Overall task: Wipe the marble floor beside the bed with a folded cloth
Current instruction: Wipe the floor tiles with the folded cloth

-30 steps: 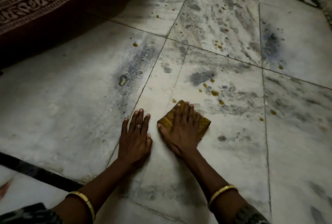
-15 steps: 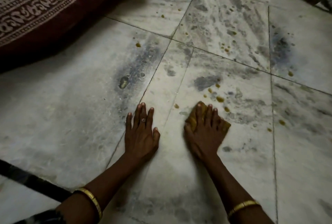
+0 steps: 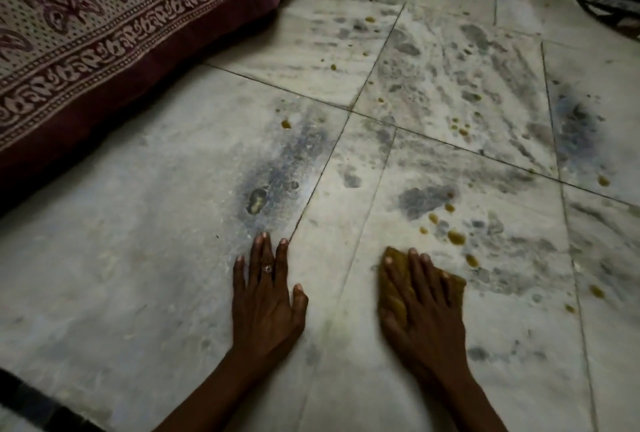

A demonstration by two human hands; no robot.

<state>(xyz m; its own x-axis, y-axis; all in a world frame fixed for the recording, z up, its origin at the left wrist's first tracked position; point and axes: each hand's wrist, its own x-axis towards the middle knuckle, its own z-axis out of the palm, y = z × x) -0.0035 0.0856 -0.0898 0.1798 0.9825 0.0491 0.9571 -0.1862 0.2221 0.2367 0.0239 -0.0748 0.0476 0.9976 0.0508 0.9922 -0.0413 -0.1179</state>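
White marble floor with grey veining, dark joint lines crossing it, filling nearly the whole view. Bed at upper left, draped in a cream and maroon printed cover with a patterned border, its edge hanging down to the floor. Dark band along the lower left corner. Dark patterned object at the upper right edge, too cut off to identify.

Left hand flat on the marble, palm down, fingers straight and close together, grasping nothing; ring on one finger. Right hand just beside it, apart from it, pressed palm down on a folded yellow-brown cloth, fingers spread over the top, cloth pinned against the floor rather than clenched. Cloth edges showing past the thumb side and beyond the little finger.

Greyish smudge with a pale spot ahead of the left hand. Yellow-brown droplets scattered just ahead and right of the cloth, more farther off on the next slab, one near the bed side.
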